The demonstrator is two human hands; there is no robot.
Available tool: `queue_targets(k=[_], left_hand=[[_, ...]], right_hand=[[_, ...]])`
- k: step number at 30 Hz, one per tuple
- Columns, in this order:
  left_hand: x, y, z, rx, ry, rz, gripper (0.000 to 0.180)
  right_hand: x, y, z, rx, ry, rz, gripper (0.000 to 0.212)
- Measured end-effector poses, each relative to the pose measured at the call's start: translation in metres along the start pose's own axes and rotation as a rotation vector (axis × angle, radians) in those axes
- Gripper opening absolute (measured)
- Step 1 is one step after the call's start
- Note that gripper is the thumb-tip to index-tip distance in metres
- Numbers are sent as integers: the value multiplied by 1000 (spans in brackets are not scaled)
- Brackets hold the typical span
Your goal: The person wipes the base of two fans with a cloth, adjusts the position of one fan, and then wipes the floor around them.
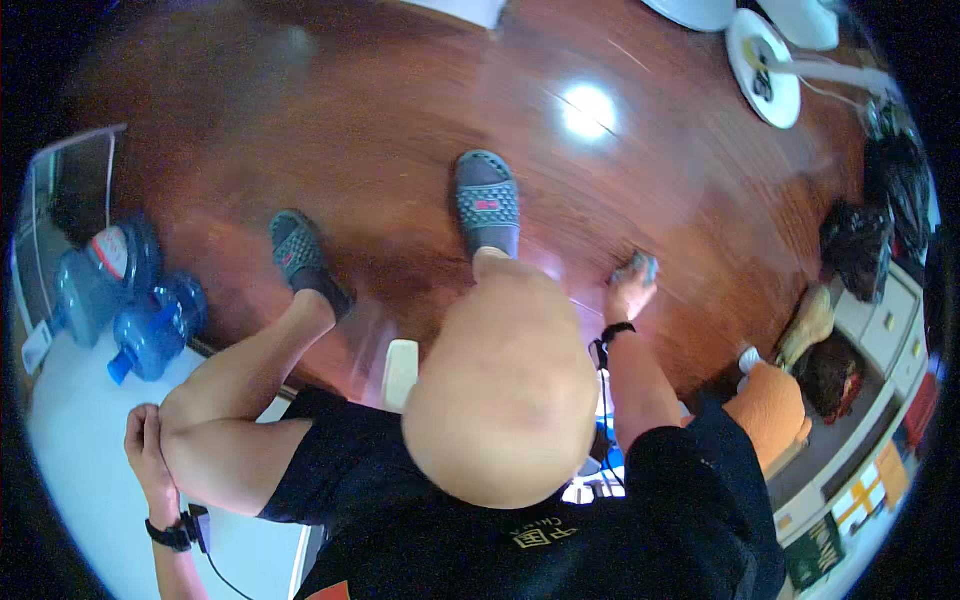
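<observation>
My right hand [629, 297] reaches down to the reddish-brown wooden floor [400, 110], to the right of my legs. Its fingers are closed round a small, crumpled blue-grey cloth [641, 268], mostly covered by the hand and touching the floor. My left hand [148, 445] rests against the outside of my bent left leg by the knee. Its fingers lie along the skin and hold no object. Both wrists wear black bands. Grey slippers [487, 195] are on my feet.
Several blue water jugs [160, 325] lie at the left. A white round fan base [765, 70] stands at the far right. Black plastic bags [858, 245] and a white drawer unit [880, 315] line the right side. Nearer is an orange object [765, 415].
</observation>
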State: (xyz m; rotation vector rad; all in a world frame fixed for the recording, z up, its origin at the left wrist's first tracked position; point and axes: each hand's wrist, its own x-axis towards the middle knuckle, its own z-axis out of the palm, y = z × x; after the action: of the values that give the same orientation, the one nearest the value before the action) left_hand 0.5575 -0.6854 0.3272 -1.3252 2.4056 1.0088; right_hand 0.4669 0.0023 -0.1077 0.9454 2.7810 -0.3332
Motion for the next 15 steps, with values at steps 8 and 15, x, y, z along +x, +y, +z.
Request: queue_targets(k=[8,15], left_hand=[[5,-6,5,54,27,33,17],[6,3,19,81,-36,129,14]], right_hand=[[26,-144,100,494,-81,184,44],[75,-297,15,226,-480,-622,44]])
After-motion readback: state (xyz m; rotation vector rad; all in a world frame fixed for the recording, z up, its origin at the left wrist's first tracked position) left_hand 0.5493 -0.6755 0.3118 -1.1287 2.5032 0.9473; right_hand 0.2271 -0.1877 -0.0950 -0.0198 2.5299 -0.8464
